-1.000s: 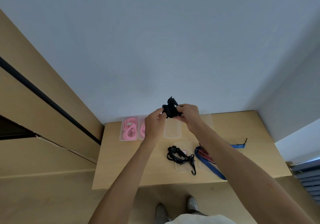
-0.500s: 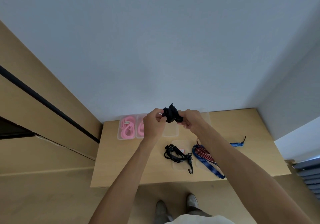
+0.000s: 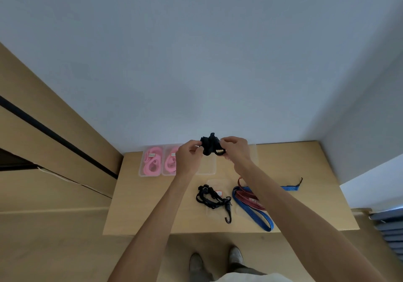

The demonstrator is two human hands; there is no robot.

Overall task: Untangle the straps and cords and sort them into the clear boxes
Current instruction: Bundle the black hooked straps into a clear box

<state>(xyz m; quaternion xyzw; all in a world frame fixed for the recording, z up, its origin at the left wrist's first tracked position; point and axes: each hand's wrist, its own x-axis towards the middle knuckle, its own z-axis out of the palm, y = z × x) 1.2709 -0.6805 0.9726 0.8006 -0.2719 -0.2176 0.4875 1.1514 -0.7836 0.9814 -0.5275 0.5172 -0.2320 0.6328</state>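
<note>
black strap bundle [image 3: 210, 144] is pinched between left hand [image 3: 189, 156] and right hand [image 3: 234, 148]; white box labels [image 3: 152, 155] are unreadable.

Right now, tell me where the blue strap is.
Head view: the blue strap lies on the table's right half, looped around the red strap, right of the black hooked cord.

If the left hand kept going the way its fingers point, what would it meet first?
The left hand points right, so it likely meets the black strap bundle it already pinches, then the right hand.
</note>
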